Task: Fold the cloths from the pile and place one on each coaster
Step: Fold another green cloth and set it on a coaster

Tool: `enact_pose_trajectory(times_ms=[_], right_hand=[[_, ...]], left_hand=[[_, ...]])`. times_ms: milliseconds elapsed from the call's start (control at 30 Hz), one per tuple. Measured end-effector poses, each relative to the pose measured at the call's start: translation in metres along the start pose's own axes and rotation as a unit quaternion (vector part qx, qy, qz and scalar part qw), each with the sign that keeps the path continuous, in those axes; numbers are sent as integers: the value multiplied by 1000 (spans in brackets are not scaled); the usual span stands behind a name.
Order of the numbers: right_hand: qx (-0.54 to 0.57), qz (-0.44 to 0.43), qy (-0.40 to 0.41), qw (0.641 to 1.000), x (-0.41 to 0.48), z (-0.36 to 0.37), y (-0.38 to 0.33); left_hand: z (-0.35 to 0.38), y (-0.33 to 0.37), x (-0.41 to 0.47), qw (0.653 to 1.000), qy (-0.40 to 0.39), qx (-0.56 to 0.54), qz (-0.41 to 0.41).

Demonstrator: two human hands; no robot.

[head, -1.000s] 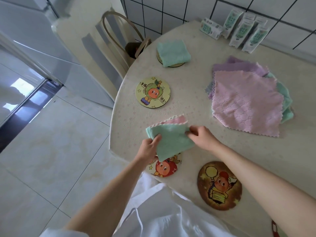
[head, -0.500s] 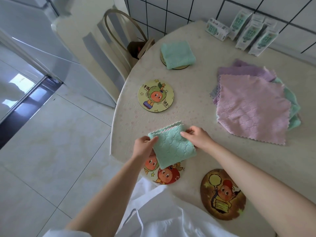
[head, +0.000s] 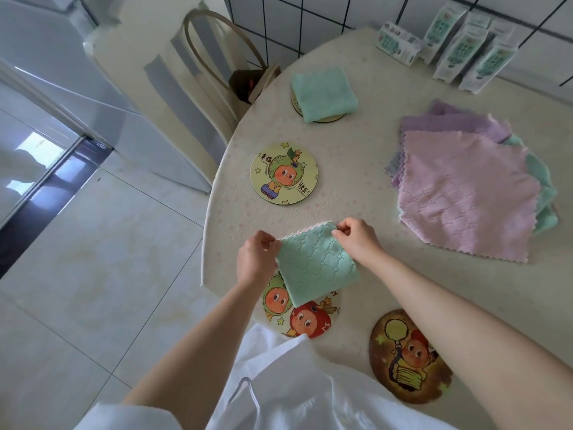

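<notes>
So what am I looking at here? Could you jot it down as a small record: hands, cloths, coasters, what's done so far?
hands: left hand and right hand each pinch a far corner of the folded green cloth
held cloth position: partly over the two-character coaster
done: far coaster carries the far green cloth
bare coasters: yellow-green coaster; brown coaster
pile: unfolded, pink on top
surface: table
extras: cartons by the tiled wall

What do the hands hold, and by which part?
The folded green cloth: left hand pinches its far left corner, right hand its far right corner.
</notes>
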State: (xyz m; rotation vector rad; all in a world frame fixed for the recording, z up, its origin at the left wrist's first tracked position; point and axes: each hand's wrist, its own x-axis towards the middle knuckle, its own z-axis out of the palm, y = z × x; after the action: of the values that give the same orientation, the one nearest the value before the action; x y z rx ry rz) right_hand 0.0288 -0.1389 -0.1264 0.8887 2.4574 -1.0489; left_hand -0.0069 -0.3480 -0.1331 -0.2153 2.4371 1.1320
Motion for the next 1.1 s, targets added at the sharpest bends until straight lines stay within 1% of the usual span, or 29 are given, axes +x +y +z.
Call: enact_pose_trajectory(times_ms=[100, 200, 267, 400, 600, 767, 867, 933, 1033, 1100], right_hand=[[-20, -2, 6, 1000, 1, 4, 0], [-65, -10, 17, 998, -3, 5, -1], [-86, -16, 28, 996, -9, 4, -1], [-83, -27, 20, 996, -28, 5, 12], [-86, -9, 18, 996, -55, 14, 26], [-57, 30, 52, 997, -61, 14, 35], [-43, 71, 56, 995, -61, 11, 39], [-40, 84, 43, 995, -62, 11, 41], [-22, 86, 15, 996, -61, 11, 46], [7, 78, 1, 997, -60, 9, 46]], left_hand=[[-1, 0, -1, 996, 24, 79, 22], [-1, 2, -1, 985, 39, 164, 40], [-2, 2, -2, 980, 42, 189, 51], [0, 0, -8, 983, 24, 176, 55], [3, 2, -11, 981, -15, 185, 60], [3, 7, -6, 980, -33, 190, 52], [5, 13, -6, 983, -48, 171, 38], [5, 20, -8, 990, -71, 120, 25], [1, 33, -14, 990, -132, 24, 34], [-4, 39, -19, 978, -195, -46, 50]])
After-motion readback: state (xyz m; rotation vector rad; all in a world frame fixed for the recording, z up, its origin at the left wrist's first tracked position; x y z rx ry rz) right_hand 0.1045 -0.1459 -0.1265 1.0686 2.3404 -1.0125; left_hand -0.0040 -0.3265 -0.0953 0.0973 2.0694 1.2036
